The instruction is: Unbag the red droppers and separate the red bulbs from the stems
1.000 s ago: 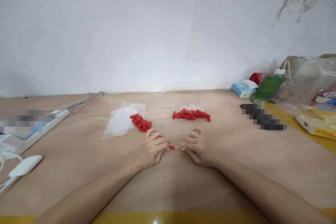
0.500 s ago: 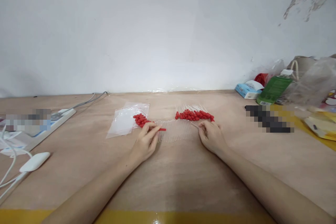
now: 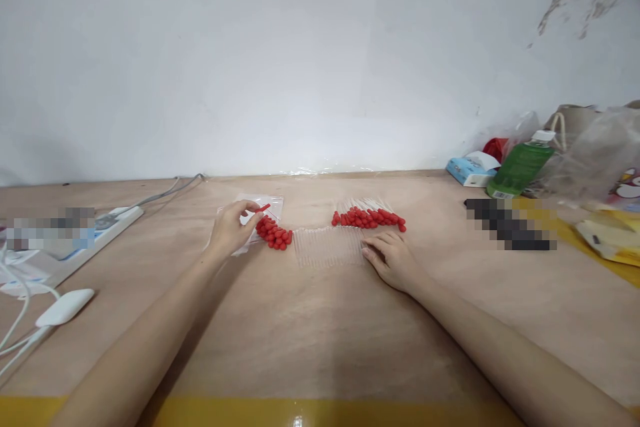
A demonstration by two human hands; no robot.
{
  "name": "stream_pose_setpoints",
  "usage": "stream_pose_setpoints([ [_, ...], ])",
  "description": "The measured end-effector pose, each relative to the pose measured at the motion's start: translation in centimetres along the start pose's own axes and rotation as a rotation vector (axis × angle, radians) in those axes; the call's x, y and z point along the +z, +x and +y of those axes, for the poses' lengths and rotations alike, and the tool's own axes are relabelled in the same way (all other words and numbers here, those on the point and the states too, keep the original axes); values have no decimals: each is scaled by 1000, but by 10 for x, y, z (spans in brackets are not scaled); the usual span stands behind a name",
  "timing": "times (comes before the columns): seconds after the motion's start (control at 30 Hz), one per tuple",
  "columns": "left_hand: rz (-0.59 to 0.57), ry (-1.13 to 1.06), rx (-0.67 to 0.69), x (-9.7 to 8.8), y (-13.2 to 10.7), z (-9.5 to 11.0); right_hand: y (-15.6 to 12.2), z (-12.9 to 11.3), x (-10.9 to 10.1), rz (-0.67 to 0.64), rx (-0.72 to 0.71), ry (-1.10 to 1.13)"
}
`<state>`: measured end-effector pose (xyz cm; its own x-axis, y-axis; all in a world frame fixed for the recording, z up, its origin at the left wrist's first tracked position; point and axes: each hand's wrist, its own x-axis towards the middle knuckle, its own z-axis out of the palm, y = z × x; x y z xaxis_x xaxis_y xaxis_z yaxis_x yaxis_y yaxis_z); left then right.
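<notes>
My left hand (image 3: pixel 231 228) pinches a slim red rubber bulb (image 3: pixel 263 208) between thumb and fingers, held above the clear plastic bag (image 3: pixel 275 203). I cannot tell whether a tube is joined to it. Beside that hand lies a pile of red bulbs (image 3: pixel 275 235). My right hand (image 3: pixel 393 259) rests at the right end of a row of clear thin tubes (image 3: pixel 327 247), fingers slightly apart and fingertips near the last tubes. Just behind the row is a bundle of pale thin sticks with red bulb ends (image 3: pixel 370 217).
On the left stand a white power strip (image 3: pixel 120 217) and a white plug-like device (image 3: pixel 65 307) with cables. To the right are a blue tissue pack (image 3: pixel 470 170), a green bottle (image 3: pixel 520 167), a blurred dark object (image 3: pixel 510 225), a yellow packet (image 3: pixel 607 237) and plastic bags (image 3: pixel 590 160).
My left hand has moved left and away from me, over the bag, with a red bulb in its fingers. My right hand has let go of a thin tube and lowered to the row.
</notes>
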<state>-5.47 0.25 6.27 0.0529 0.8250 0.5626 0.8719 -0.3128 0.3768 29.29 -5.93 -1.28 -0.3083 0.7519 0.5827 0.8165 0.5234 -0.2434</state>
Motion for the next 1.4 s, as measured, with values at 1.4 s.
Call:
stream_pose_setpoints([
  [1.4,-263,-375,-131,115,23,113,1,-2,-6,-140,66,29],
])
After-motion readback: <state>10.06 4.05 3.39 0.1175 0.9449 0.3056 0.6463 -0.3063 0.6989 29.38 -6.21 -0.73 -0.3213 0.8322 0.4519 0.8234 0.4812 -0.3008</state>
